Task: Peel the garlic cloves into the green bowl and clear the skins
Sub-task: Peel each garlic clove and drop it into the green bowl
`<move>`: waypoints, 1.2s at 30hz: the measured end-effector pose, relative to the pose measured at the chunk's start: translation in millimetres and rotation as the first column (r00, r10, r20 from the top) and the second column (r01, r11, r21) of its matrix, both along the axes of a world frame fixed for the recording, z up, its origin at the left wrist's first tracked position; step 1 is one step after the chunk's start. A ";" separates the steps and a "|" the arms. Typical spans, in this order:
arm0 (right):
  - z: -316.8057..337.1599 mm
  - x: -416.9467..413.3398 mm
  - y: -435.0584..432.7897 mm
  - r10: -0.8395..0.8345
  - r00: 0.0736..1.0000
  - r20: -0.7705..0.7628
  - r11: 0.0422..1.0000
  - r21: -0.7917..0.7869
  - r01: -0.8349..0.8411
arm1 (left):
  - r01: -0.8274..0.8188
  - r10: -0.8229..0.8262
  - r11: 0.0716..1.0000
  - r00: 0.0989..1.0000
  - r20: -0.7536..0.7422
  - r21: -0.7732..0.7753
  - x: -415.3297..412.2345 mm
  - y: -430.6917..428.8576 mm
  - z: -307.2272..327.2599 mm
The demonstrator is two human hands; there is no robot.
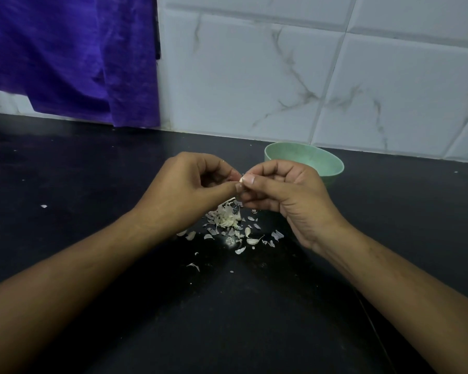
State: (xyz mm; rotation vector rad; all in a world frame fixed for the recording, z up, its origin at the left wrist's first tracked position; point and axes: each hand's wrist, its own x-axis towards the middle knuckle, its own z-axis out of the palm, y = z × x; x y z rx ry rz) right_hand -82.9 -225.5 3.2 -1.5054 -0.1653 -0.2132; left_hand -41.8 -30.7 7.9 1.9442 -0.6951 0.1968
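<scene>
1. With the left hand, just left of frame centre, pinches a small pale garlic clove between curled thumb and forefinger.
2. With the right hand, just right of centre, grips the same clove from the other side, thumb and forefinger tips closed on it, remaining fingers curled underneath.
3. Holds the clove in the air at frame centre, clear of the counter and mostly hidden by the fingertips.
4. Directly below the hands: a heap of thin, papery, whitish garlic skins, with loose flakes scattered toward the lower right.
5. At the heap's lower right edge: a pale curved piece with a thin tail; clove or skin, cannot tell.
6. Just behind the right hand, right of centre: a round pale green bowl, upright, its near side covered by the knuckles and its bottom out of sight.
7. Under everything, across the lower half of the frame: a matt black countertop.
8. Upper right: white marble-veined wall tiles.
9. Upper left: a hanging purple cloth, reaching down to the counter's back edge.
</scene>
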 end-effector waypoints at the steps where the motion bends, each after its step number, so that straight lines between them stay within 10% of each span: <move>1: -1.0 0.4 0.4 0.000 1.000 -0.006 1.000 0.006 0.000 | -0.029 0.027 0.999 0.999 0.047 0.028 -0.3 -0.3 -0.1; 8: -3.0 0.5 1.7 0.015 1.000 0.020 1.000 -0.021 -0.015 | -0.064 0.064 0.998 0.998 0.025 0.010 -3.6 -0.7 1.7; 18: 5.5 -2.4 5.7 0.084 0.996 0.005 0.996 -0.011 -0.084 | 0.012 -0.151 0.951 0.891 -0.428 -0.309 -2.6 -7.5 2.3; 27: 37.3 9.6 -54.0 -0.306 0.858 0.412 0.883 -0.214 0.418 | -0.016 0.010 0.999 0.978 -0.208 -0.028 4.0 2.6 -1.2; 36: 17.0 31.3 -86.1 -0.426 0.797 0.428 0.674 -0.437 0.596 | -0.078 0.081 0.983 0.997 -0.007 0.167 7.1 5.5 -3.5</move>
